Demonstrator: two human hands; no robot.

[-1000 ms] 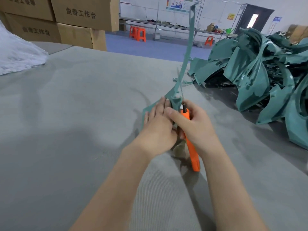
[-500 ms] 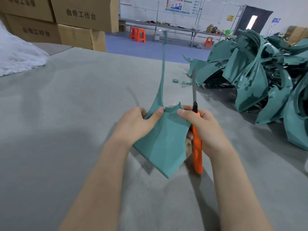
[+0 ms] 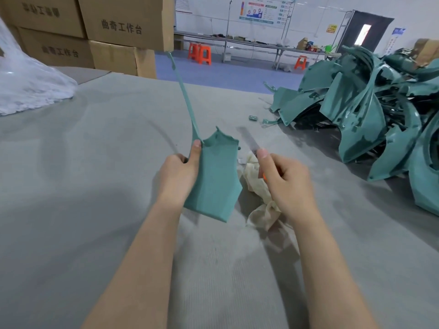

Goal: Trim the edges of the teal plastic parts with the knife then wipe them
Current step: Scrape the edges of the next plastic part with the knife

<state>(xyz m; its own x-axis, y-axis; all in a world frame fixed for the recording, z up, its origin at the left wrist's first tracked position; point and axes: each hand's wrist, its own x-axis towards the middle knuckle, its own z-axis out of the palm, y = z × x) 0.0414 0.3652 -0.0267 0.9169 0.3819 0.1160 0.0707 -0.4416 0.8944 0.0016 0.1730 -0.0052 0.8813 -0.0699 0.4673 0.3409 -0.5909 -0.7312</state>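
My left hand (image 3: 179, 175) grips a teal plastic part (image 3: 215, 184) upright over the grey table, thumb pressed near its notched top edge. A long thin arm of the part rises up and to the left. My right hand (image 3: 288, 184) holds an orange-handled knife (image 3: 249, 138) just to the part's right, thumb on the blade's base; the blurred blade points up and left, clear of the part. A crumpled cream cloth (image 3: 257, 205) lies on the table under my right hand.
A large pile of teal plastic parts (image 3: 370, 115) fills the table's right side, with small teal offcuts (image 3: 253, 118) in front. Cardboard boxes (image 3: 99, 32) are stacked at the back left, beside a white plastic heap (image 3: 28, 86). The grey mat (image 3: 95, 186) covers the table.
The part's thin arm has swung from right to left as my left hand turned the part to show its broad face. My right hand with the knife has drawn away, uncovering the cloth.
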